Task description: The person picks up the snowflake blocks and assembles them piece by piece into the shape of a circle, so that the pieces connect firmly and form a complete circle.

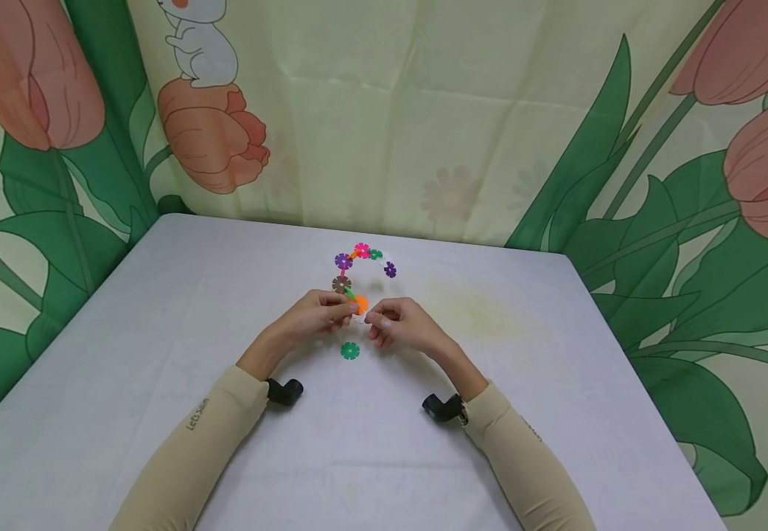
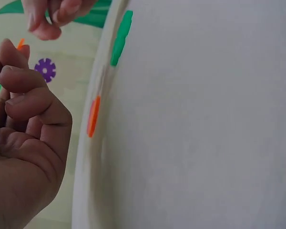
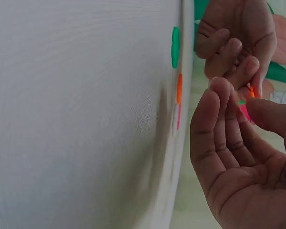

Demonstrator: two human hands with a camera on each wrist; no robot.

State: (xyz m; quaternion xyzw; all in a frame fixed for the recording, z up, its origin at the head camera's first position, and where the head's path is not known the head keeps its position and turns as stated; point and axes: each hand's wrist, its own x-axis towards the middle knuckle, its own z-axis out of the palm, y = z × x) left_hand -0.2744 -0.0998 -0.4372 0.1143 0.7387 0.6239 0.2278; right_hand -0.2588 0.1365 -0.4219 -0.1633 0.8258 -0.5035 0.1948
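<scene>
two hands, left hand [image 1: 316,313] pinching a partly covered orange disc [image 1: 362,304], cannot tell whether right hand [image 1: 402,323] pinches anything

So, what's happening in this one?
A person's left hand pinches a round orange plastic disc towards the near end of a curved chain of multicoloured notched plastic discs. The right hand is close beside it; whether it holds anything is unclear. A green notched plastic disc lies on the white table, nearer the person.

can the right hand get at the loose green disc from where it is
Probably yes: the green disc lies on the table close to the right hand, with nothing visible between; the orange disc in the left hand sits out of the way.
</scene>
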